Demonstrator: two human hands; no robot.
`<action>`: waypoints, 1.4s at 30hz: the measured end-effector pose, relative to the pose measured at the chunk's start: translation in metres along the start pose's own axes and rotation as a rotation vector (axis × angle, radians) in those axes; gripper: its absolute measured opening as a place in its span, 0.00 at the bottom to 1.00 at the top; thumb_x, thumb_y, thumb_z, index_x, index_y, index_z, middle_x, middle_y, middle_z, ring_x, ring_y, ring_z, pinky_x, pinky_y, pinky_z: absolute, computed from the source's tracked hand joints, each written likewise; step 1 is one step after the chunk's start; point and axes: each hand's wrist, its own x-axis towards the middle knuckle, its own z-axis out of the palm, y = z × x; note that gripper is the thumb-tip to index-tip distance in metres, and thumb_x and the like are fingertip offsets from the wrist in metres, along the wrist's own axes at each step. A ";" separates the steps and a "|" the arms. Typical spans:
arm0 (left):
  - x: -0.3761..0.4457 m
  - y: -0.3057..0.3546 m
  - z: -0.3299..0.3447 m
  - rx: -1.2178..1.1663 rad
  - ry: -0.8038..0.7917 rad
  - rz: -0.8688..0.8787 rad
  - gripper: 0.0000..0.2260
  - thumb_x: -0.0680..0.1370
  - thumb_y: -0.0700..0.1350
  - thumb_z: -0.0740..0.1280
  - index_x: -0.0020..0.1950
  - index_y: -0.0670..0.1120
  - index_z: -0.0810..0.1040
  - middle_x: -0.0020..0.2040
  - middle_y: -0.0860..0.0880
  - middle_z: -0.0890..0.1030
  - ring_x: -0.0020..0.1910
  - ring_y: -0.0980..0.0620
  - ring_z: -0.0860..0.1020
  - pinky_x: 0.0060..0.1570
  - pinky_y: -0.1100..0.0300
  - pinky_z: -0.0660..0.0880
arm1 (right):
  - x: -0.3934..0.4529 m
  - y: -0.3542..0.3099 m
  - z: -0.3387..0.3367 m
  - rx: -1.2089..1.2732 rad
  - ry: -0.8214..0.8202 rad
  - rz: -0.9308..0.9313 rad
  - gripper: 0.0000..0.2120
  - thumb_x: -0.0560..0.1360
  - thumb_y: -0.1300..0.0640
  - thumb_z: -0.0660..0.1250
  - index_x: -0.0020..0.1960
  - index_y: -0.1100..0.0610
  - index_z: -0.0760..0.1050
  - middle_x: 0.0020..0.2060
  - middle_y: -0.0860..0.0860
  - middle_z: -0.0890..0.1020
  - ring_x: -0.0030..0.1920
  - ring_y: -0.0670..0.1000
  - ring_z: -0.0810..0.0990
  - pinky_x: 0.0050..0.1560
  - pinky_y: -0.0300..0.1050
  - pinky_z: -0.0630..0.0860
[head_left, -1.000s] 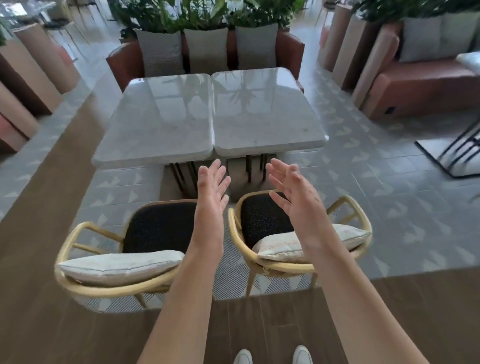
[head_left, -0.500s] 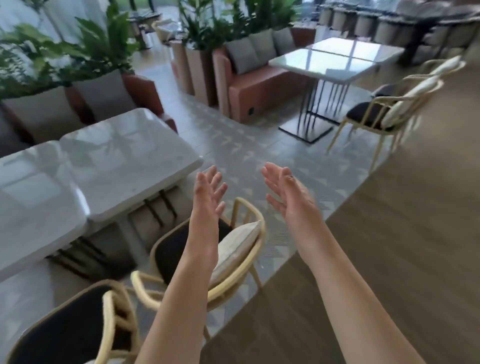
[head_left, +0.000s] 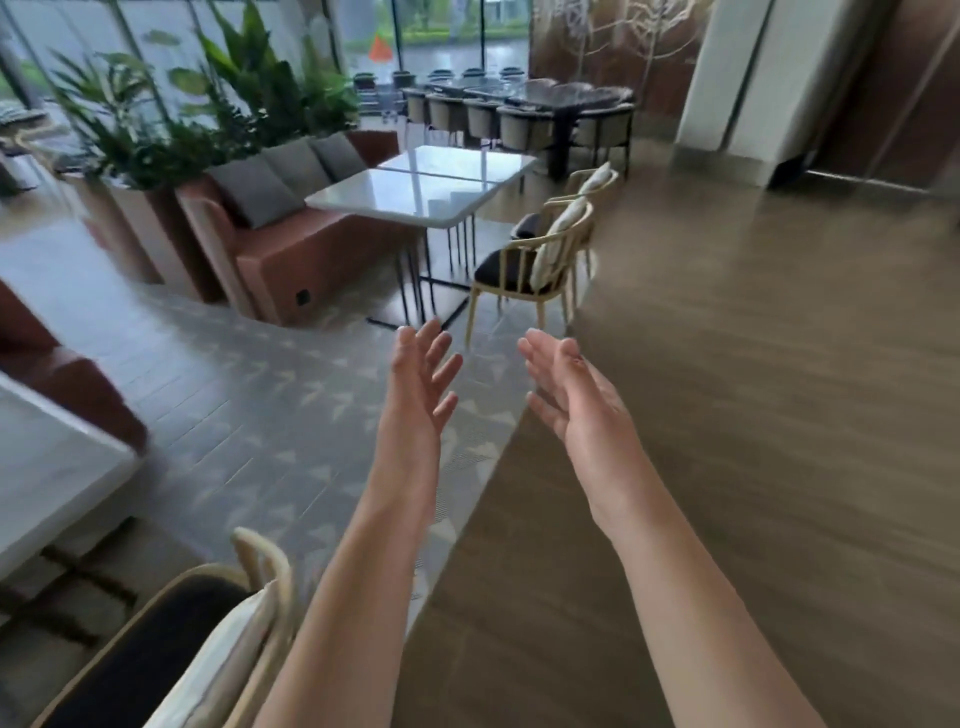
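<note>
Holds the left hand (head_left: 418, 384) and the right hand (head_left: 576, 395) out in front, palms turned toward each other, fingers straight and loose, apart, gripping nothing and touching nothing. Seems to be mid-approach between tables, aiming at the wooden chair (head_left: 524, 270) far ahead, well out of reach, standing at the right side of the white table (head_left: 415, 192) with a pale cushion (head_left: 558, 239) leaning on its backrest. Has a second chair (head_left: 156, 649) at the near left corner, below the left forearm, untouched. Probably calls next for crossing the floor (head_left: 727, 415) toward the far chair, then setting one hand on each side of the backrest rail before any shifting. As for containers, shows only tall planter boxes (head_left: 140, 223) at the far left beside the red sofa (head_left: 291, 244), filled with leafy green plants (head_left: 208, 104); soil hidden.
</note>
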 end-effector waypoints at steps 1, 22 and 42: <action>0.009 -0.001 0.016 -0.004 -0.026 -0.004 0.27 0.83 0.63 0.46 0.78 0.54 0.67 0.73 0.56 0.73 0.70 0.58 0.74 0.76 0.48 0.63 | 0.006 -0.004 -0.014 0.011 0.027 -0.006 0.32 0.71 0.25 0.55 0.69 0.38 0.72 0.68 0.37 0.75 0.67 0.39 0.73 0.75 0.53 0.66; 0.337 -0.071 0.233 -0.095 -0.512 -0.115 0.25 0.83 0.66 0.51 0.74 0.57 0.72 0.70 0.58 0.77 0.67 0.61 0.76 0.74 0.49 0.65 | 0.294 0.000 -0.176 0.073 0.484 -0.066 0.34 0.71 0.34 0.56 0.72 0.48 0.72 0.65 0.41 0.79 0.67 0.38 0.74 0.72 0.46 0.70; 0.613 -0.161 0.467 0.002 -0.505 -0.154 0.24 0.84 0.63 0.49 0.75 0.56 0.71 0.70 0.57 0.77 0.68 0.60 0.75 0.75 0.48 0.65 | 0.601 0.030 -0.418 0.115 0.476 -0.038 0.33 0.73 0.33 0.54 0.73 0.47 0.71 0.68 0.41 0.77 0.69 0.38 0.72 0.73 0.47 0.69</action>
